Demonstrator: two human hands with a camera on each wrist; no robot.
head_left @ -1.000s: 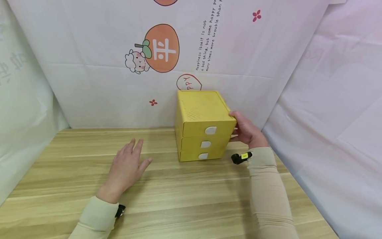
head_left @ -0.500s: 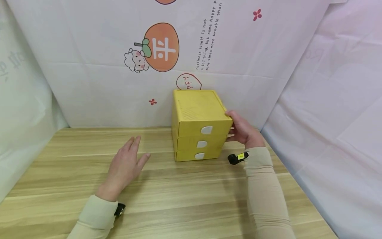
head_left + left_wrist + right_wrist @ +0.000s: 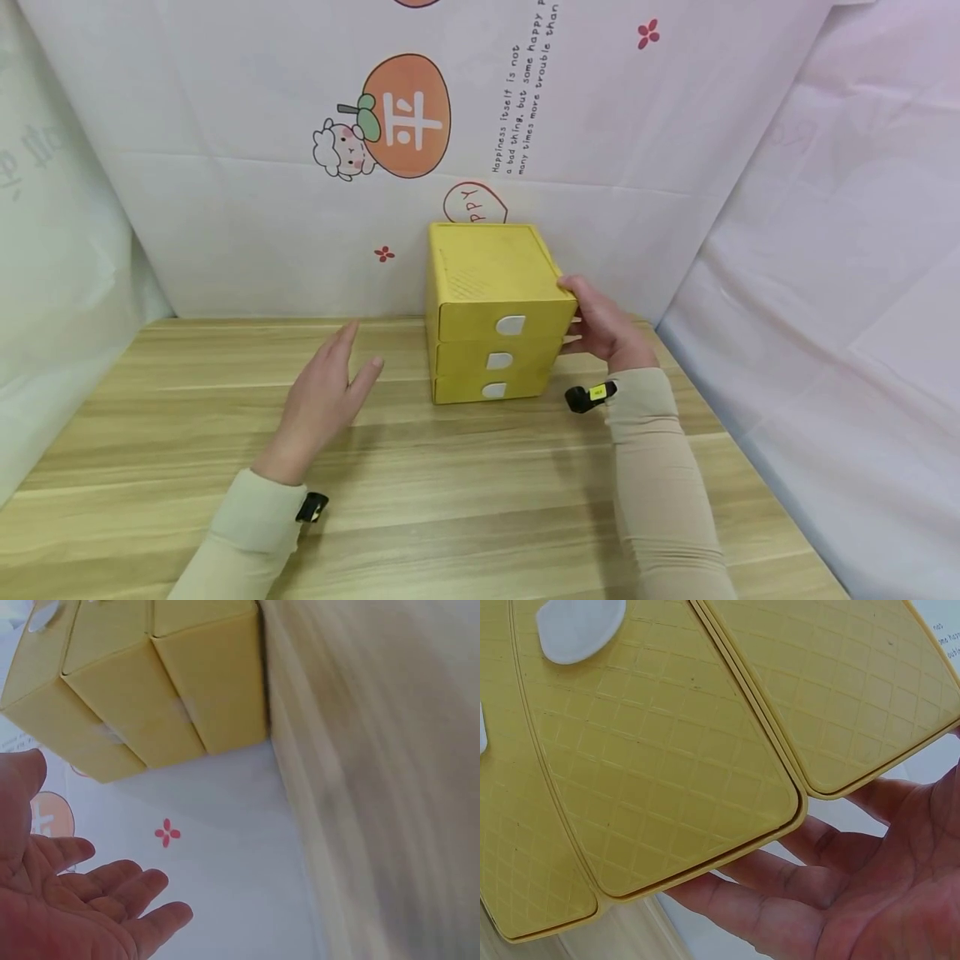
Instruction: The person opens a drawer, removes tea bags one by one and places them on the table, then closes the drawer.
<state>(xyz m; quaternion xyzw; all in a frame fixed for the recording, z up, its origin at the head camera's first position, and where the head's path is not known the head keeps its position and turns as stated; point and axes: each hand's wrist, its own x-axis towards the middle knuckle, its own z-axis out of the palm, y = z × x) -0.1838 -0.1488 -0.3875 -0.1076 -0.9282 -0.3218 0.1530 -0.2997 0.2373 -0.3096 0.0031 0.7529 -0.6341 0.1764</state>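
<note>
A yellow drawer unit (image 3: pixel 498 267) with three stacked drawers, each bearing a white rounded tab (image 3: pixel 511 325), stands on the table against the back sheet. My right hand (image 3: pixel 606 327) lies along its right side, with the thumb at the top edge. In the right wrist view, the extended fingers (image 3: pixel 754 907) press against that side, their tips hidden behind the box. To the left of the unit and apart from it, my left hand (image 3: pixel 322 400) is over the table. Its fingers are extended and it holds nothing; the left wrist view shows the palm facing the unit's left side.
The wood-grain table (image 3: pixel 420 500) extends in front of the unit. A white printed sheet (image 3: pixel 247 225) rises behind it, and pale sheets hang at both sides. Each wrist carries a small black camera (image 3: pixel 581 398).
The drawer unit has slid a little to the left, my right hand moving along with it. My left hand has shifted slightly and turned its palm more toward the unit.
</note>
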